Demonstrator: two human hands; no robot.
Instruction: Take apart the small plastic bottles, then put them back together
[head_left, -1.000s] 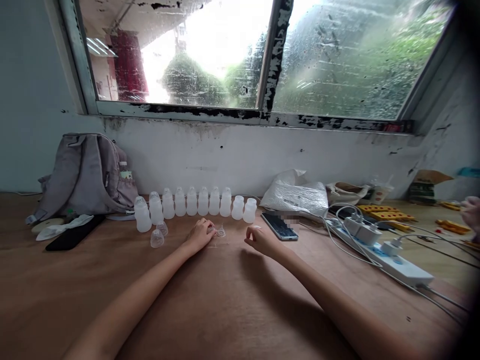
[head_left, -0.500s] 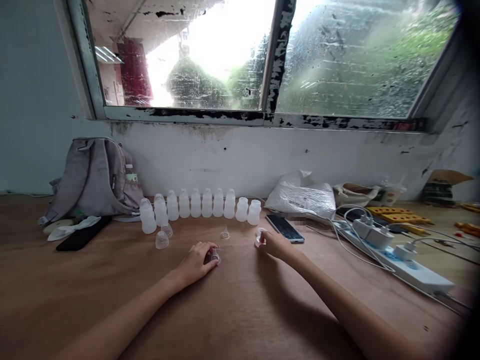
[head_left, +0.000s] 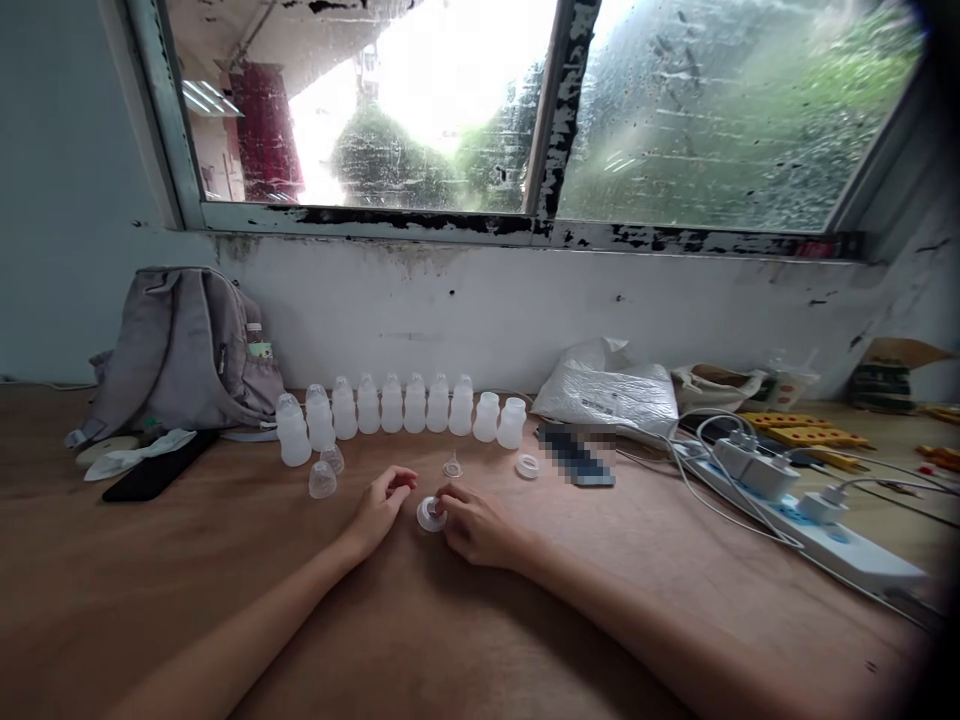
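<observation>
My right hand (head_left: pixel 480 528) is closed on a white bottle collar ring (head_left: pixel 430 515), pinching its right side with thumb and fingers low over the table. Whatever lies inside this ring is partly hidden by the fingers. Just left of it, my left hand (head_left: pixel 379 508) rests on the table with loosely curled fingers apart, holding nothing. Beyond the hands stands a clear bottle teat (head_left: pixel 452 465). A second white collar ring (head_left: pixel 527 466) lies to the right. Two clear dome caps (head_left: pixel 322 480) sit at the left, close together.
A curved row of several frosted baby bottles (head_left: pixel 415 408) stands behind; the two rightmost are uncapped. A backpack (head_left: pixel 172 350) and black case (head_left: pixel 159 468) are left. A phone (head_left: pixel 592 470), silver bag (head_left: pixel 611 390) and power strip (head_left: pixel 825 540) with cables are right.
My right hand has moved left from beside the phone, bringing a collar ring to the spot in front of my left hand. My left hand has let go of the clear teat and drawn back left.
</observation>
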